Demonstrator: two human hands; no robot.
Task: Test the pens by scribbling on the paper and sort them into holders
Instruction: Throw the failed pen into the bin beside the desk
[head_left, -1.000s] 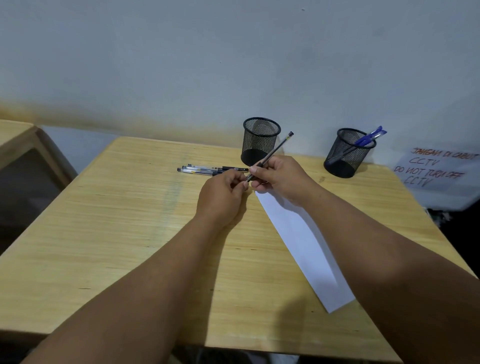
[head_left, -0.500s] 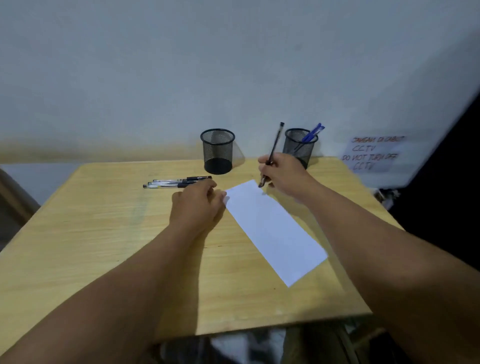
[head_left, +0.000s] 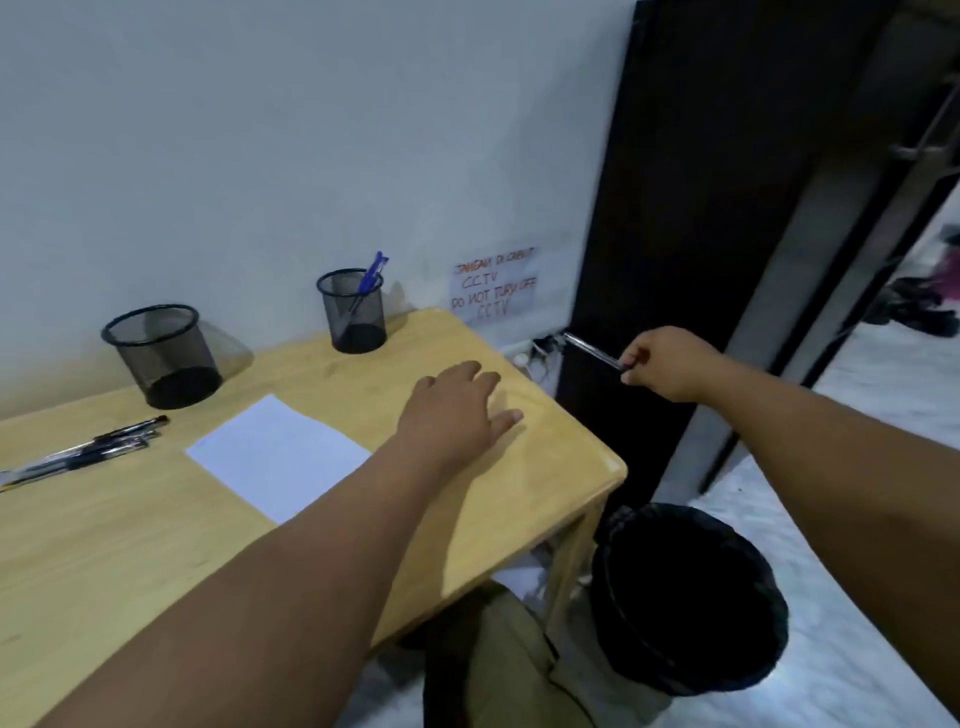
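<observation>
Head view: right hand (head_left: 662, 364) out past the table's right edge, above the floor beside a black bin (head_left: 685, 597), fingers curled round a slim pen (head_left: 592, 351) with clear barrel and dark tip end, lying nearly level and pointing left. Left hand (head_left: 457, 410) flat on the wooden table (head_left: 545, 467), fingers spread and relaxed, holding nothing, just right of the white paper (head_left: 275, 452). Loose pens (head_left: 88, 452) at far left; two mesh holders behind, the left holder (head_left: 161, 353) bare inside, the right holder (head_left: 353, 312) with blue pens (head_left: 371, 273). Half a second ago, pen upright over the paper's far corner, left hand at the paper's left edge; now carried off the table, view swung right.
</observation>
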